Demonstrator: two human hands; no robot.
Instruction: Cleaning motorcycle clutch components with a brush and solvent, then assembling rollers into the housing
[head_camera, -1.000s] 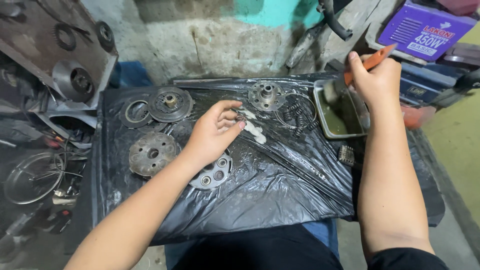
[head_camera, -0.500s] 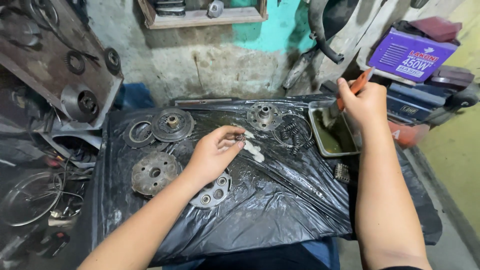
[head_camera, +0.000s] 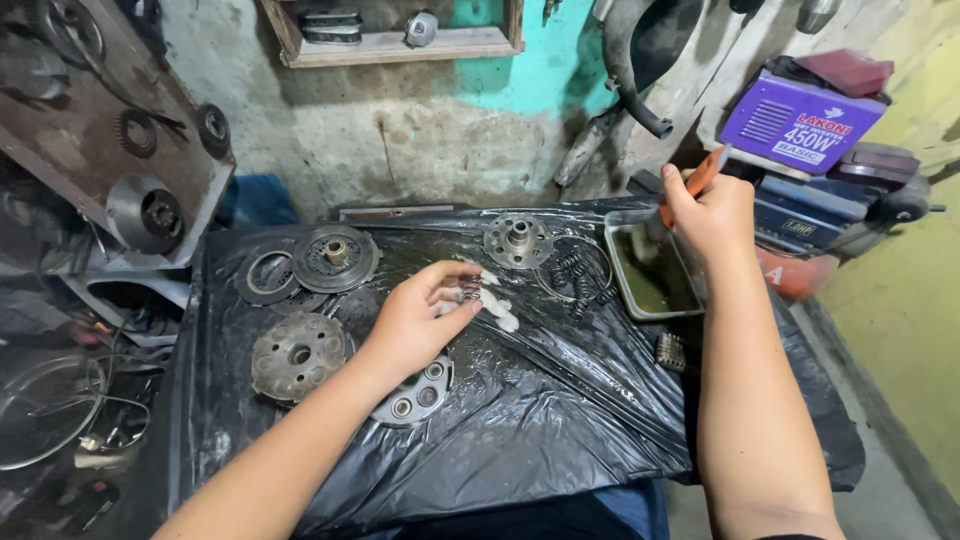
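My left hand (head_camera: 420, 320) rests over the black plastic sheet (head_camera: 520, 420), its fingers pinching a small coil spring (head_camera: 468, 291) beside patches of white foam. Under its wrist lies a grey plate with round holes (head_camera: 415, 398). My right hand (head_camera: 712, 215) grips an orange-handled brush (head_camera: 700, 178), held down into a metal tray (head_camera: 645, 275) of murky yellowish liquid at the sheet's right side. The brush head is hidden behind the hand.
On the sheet lie a rusty disc (head_camera: 297, 355), a round hub (head_camera: 335, 257) with a ring (head_camera: 266, 276) beside it, a small hub (head_camera: 518, 240), loose springs (head_camera: 578, 278) and a small toothed part (head_camera: 670, 350). A purple box (head_camera: 800, 122) stands far right, a metal rack (head_camera: 120, 150) left.
The view has tilted up, showing more of the wall. My right hand with the brush has stayed over the tray; my left hand has kept its place with fingers curled on the spring.
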